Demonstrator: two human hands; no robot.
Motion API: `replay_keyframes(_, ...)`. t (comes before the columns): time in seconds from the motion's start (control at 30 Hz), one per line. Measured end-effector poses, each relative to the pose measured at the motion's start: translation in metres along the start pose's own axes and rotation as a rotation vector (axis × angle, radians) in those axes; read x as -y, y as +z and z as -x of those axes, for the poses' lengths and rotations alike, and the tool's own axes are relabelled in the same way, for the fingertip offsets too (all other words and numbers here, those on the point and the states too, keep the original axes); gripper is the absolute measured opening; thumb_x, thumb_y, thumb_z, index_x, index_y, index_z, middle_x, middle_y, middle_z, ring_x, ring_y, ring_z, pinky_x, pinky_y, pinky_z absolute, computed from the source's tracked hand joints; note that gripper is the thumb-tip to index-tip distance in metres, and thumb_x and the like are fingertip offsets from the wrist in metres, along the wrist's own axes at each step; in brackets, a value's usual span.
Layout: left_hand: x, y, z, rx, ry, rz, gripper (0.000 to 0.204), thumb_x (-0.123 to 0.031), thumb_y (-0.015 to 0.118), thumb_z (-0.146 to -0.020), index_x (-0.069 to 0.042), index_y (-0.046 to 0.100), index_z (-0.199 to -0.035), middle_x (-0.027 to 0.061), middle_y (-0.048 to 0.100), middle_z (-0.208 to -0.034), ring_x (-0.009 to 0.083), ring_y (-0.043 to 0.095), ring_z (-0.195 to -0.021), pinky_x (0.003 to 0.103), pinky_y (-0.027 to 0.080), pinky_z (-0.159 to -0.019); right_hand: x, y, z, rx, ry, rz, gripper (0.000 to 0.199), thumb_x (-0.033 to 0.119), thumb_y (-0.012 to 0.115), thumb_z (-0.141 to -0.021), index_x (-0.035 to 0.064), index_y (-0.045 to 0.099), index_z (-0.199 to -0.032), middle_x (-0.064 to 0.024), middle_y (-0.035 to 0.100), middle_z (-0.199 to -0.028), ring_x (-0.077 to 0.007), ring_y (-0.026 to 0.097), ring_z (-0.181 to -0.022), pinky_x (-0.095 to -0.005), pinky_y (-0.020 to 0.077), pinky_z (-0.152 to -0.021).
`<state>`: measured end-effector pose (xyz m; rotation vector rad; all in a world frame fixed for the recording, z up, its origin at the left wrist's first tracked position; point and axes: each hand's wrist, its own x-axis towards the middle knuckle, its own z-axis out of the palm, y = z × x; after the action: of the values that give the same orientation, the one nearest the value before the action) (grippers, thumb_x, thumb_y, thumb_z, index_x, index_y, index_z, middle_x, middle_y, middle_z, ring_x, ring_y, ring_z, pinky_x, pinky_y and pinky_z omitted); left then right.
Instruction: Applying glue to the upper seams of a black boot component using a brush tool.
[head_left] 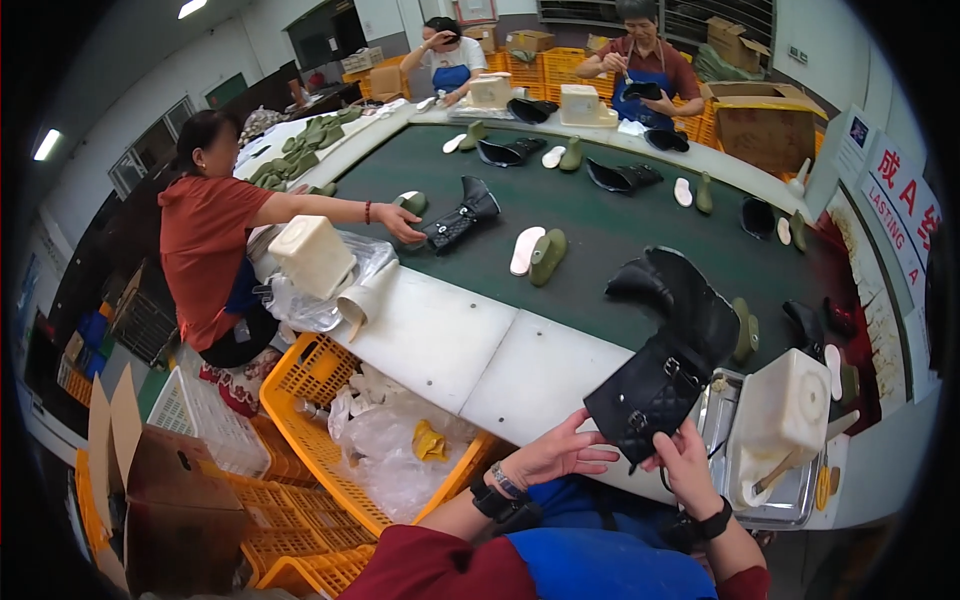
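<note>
A black boot upper (640, 395) with buckled straps and a quilted panel is tilted up over the near edge of the table. My right hand (685, 468) is closed on the lower rim of its shaft, fingertips pinching the edge. Beside the shaft's left corner is my left hand (560, 452), open with its fingers spread; whether a fingertip touches the boot I cannot tell. Another black boot part (638, 284) shows just behind the held one, partly hidden by it. To the right of the boot stands a green shoe last (746, 330).
Black boot uppers, green lasts and pale insoles (525, 250) lie on the green belt (430, 310). At my right, a cream container (785, 410) and brush rest in a metal tray (715, 415). An orange crate (375, 500) holds plastic bags. A co-worker's hand (400, 222) reaches toward a boot.
</note>
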<state>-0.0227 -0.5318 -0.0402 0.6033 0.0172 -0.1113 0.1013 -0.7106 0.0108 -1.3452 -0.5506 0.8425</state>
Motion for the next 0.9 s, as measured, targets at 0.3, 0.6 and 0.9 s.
replay_keyframes(0.3, -0.005, -0.004, 0.009, -0.425, 0.249, -0.276, 0.033, -0.017, 0.054, -0.088, -0.012, 0.045, -0.12, -0.0002, 0.054, -0.11, 0.0108, 0.053, -0.094, 0.024, 0.046, -0.067, -0.016, 0.06, -0.041, 0.089, -0.137, 0.009, 0.037, 0.008, 0.055, -0.086, 0.0, 0.041, -0.119, -0.0072, 0.057, -0.095, -0.0074, 0.055, -0.07, -0.0198, 0.0464, -0.057)
replay_keyframes(0.6, -0.016, -0.058, 0.015, -0.56, 0.528, -0.536, 0.028, -0.007, 0.056, -0.085, -0.004, 0.051, -0.112, 0.0028, 0.059, -0.101, 0.0102, 0.056, -0.087, 0.025, 0.047, -0.071, -0.078, 0.058, -0.069, 0.093, -0.146, 0.429, 0.045, 0.019, 0.063, -0.08, 0.0036, 0.046, -0.119, -0.0105, 0.056, -0.096, -0.0151, 0.057, -0.071, -0.0266, 0.0479, -0.063)
replay_keyframes(0.9, 0.003, -0.106, -0.014, -0.617, 0.544, -0.572, 0.035, -0.004, 0.056, -0.084, -0.002, 0.047, -0.117, 0.0043, 0.056, -0.111, 0.0122, 0.054, -0.098, 0.027, 0.044, -0.084, -0.125, 0.042, -0.049, -0.011, -0.454, 1.459, 0.048, 0.035, 0.06, -0.078, 0.0178, 0.049, -0.122, -0.0177, 0.038, -0.13, -0.038, 0.033, -0.121, -0.0556, 0.0285, -0.094)
